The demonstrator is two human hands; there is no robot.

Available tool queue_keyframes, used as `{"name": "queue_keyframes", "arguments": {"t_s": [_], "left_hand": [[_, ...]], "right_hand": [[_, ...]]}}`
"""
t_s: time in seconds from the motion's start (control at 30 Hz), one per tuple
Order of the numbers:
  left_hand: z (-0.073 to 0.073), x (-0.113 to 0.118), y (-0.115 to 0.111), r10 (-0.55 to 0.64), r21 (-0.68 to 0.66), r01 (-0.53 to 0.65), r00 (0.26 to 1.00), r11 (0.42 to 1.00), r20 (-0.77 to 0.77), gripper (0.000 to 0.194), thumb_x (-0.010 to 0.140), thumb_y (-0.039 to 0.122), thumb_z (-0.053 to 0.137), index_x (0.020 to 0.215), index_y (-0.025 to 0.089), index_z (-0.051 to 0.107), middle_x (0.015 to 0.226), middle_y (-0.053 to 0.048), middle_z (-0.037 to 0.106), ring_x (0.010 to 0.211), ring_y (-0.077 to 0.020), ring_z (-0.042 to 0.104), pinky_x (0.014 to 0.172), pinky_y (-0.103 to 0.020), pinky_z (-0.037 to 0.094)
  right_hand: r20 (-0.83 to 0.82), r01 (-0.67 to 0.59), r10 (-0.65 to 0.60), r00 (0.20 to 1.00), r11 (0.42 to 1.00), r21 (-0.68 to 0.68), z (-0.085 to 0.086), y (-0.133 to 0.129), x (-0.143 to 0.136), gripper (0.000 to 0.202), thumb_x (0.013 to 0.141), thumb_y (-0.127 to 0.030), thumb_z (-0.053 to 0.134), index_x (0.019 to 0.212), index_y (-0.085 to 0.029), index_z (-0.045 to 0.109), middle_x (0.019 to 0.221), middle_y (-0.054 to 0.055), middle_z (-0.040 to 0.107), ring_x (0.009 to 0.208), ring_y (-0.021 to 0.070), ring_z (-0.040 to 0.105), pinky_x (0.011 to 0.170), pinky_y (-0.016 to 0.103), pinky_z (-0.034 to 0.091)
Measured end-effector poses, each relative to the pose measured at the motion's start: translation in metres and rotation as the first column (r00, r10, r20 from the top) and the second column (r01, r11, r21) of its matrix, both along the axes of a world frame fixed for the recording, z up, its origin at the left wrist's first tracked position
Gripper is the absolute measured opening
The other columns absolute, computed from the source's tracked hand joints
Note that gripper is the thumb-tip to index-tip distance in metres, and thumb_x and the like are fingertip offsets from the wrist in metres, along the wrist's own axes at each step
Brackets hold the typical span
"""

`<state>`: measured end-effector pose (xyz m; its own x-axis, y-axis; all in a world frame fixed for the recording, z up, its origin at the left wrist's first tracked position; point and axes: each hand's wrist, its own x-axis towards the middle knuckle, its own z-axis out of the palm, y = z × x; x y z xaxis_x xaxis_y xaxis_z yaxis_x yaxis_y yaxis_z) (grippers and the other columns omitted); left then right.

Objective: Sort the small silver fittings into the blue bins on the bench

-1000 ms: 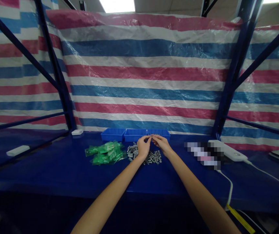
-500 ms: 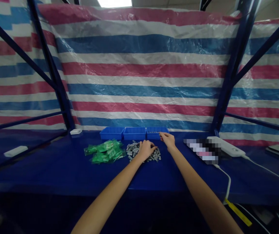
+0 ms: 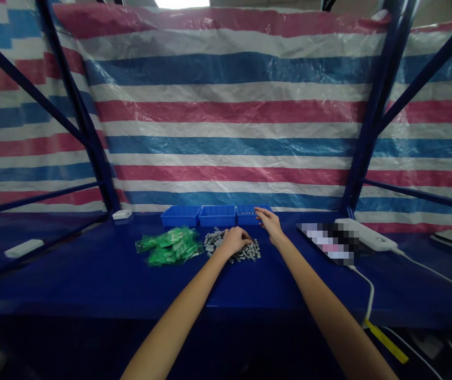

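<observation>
On the blue table lies a pile of small grey metal fittings (image 3: 245, 252). My left hand (image 3: 235, 240) rests on this pile, fingers curled down among the pieces; whatever the fingertips grip is hidden. My right hand (image 3: 270, 221) is at the front right of the right-hand blue bin (image 3: 245, 217), its index finger stretched over the bin and the other fingers loosely bent. I see nothing between those fingers. A few small shiny pieces (image 3: 247, 213) show inside that bin.
Two more blue bins, the middle bin (image 3: 218, 217) and the left bin (image 3: 179, 217), stand alongside. Green plastic bags (image 3: 172, 245) lie left of the pile. To the right are a phone-like device (image 3: 324, 244), a white power strip (image 3: 368, 236) and a white cable (image 3: 371, 290).
My right hand has raised its fingertips slightly over the bin, and its pinched fingers have spread apart. My left hand stays on the pile with its fingers curled. The view has shifted slightly.
</observation>
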<state>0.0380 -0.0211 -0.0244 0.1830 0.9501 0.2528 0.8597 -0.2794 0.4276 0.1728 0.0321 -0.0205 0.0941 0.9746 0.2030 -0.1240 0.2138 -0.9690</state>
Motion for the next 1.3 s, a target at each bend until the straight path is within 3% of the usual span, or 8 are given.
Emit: {"name": "queue_keyframes", "arguments": {"t_s": [0.13, 0.27, 0.4, 0.6, 0.8, 1.07, 1.17, 1.3], "left_hand": [[0.004, 0.003, -0.005, 0.01, 0.008, -0.01, 0.999, 1.0, -0.047, 0.011, 0.071, 0.033, 0.064, 0.07, 0.025, 0.071, 0.078, -0.003, 0.071, 0.082, -0.0217, 0.063, 0.086, -0.035, 0.039], [0.004, 0.005, -0.003, 0.12, 0.139, -0.121, 0.993, 0.983, 0.016, 0.016, 0.075, 0.035, 0.061, 0.075, 0.021, 0.069, 0.087, -0.006, 0.068, 0.089, -0.0229, 0.059, 0.086, -0.037, 0.038], [0.001, 0.003, 0.003, 0.189, 0.269, -0.239, 0.962, 0.933, 0.199, 0.018, 0.079, 0.034, 0.056, 0.082, 0.02, 0.066, 0.09, -0.006, 0.065, 0.089, -0.0203, 0.057, 0.082, -0.034, 0.04], [0.0, 0.007, 0.005, 0.18, 0.372, -0.339, 0.898, 0.864, 0.402, 0.018, 0.082, 0.035, 0.053, 0.085, 0.02, 0.063, 0.09, -0.005, 0.06, 0.091, -0.0188, 0.054, 0.083, -0.033, 0.04], [-0.002, 0.011, 0.004, 0.125, 0.393, -0.368, 0.844, 0.842, 0.522, 0.018, 0.083, 0.033, 0.051, 0.089, 0.02, 0.061, 0.093, -0.005, 0.058, 0.092, -0.0178, 0.054, 0.083, -0.031, 0.04], [-0.007, 0.009, 0.012, 0.138, 0.321, -0.369, 0.816, 0.873, 0.562, 0.02, 0.082, 0.034, 0.051, 0.089, 0.018, 0.06, 0.087, -0.005, 0.061, 0.085, -0.0162, 0.057, 0.079, -0.029, 0.043], [-0.011, 0.011, 0.012, 0.155, 0.253, -0.304, 0.866, 0.919, 0.476, 0.026, 0.077, 0.035, 0.058, 0.096, 0.017, 0.06, 0.083, -0.004, 0.062, 0.084, -0.0169, 0.058, 0.077, -0.029, 0.044], [-0.015, 0.016, 0.007, 0.082, 0.208, -0.137, 0.964, 0.969, 0.254, 0.028, 0.07, 0.035, 0.064, 0.093, 0.018, 0.065, 0.086, -0.006, 0.065, 0.084, -0.0202, 0.059, 0.078, -0.032, 0.045]], "right_hand": [[0.003, 0.038, -0.038, 0.999, 0.999, 0.011, -0.004, 0.001, 0.0, 0.031, 0.063, -0.031, 0.061, 0.089, -0.018, 0.071, 0.081, 0.003, 0.069, 0.073, 0.015, 0.061, 0.05, 0.019, 0.04], [0.034, 0.007, -0.006, 0.999, 1.0, -0.025, -0.005, -0.001, -0.002, 0.026, 0.066, -0.028, 0.061, 0.088, -0.018, 0.071, 0.081, 0.003, 0.069, 0.07, 0.0137, 0.061, 0.049, 0.018, 0.04], [0.039, -0.16, 0.165, 0.985, 0.981, -0.111, -0.006, -0.007, -0.008, 0.021, 0.07, -0.03, 0.061, 0.086, -0.02, 0.071, 0.081, 0.003, 0.07, 0.066, 0.0122, 0.061, 0.05, 0.018, 0.042], [-0.09, -0.454, 0.446, 0.89, 0.885, -0.106, -0.011, -0.011, -0.019, 0.02, 0.078, -0.032, 0.055, 0.087, -0.021, 0.068, 0.076, 0.003, 0.069, 0.062, 0.01, 0.06, 0.057, 0.019, 0.045], [-0.266, -0.501, 0.468, 0.843, 0.862, -0.07, -0.008, -0.011, -0.022, 0.016, 0.077, -0.031, 0.059, 0.085, -0.021, 0.068, 0.079, 0.003, 0.069, 0.064, 0.0103, 0.06, 0.061, 0.02, 0.046], [-0.167, -0.345, 0.336, 0.927, 0.938, -0.031, -0.011, -0.005, -0.019, 0.024, 0.067, -0.032, 0.067, 0.086, -0.018, 0.07, 0.074, 0.003, 0.069, 0.066, 0.0117, 0.06, 0.063, 0.022, 0.046], [-0.013, -0.14, 0.14, 0.99, 0.99, -0.003, -0.012, -0.001, -0.013, 0.023, 0.063, -0.034, 0.069, 0.076, -0.015, 0.071, 0.071, 0.004, 0.069, 0.067, 0.0146, 0.062, 0.064, 0.024, 0.047], [0.11, 0.07, -0.074, 0.991, 0.997, 0.044, -0.01, 0.004, -0.004, 0.019, 0.062, -0.031, 0.067, 0.071, -0.016, 0.071, 0.071, 0.004, 0.07, 0.068, 0.0186, 0.064, 0.068, 0.028, 0.05]]}}
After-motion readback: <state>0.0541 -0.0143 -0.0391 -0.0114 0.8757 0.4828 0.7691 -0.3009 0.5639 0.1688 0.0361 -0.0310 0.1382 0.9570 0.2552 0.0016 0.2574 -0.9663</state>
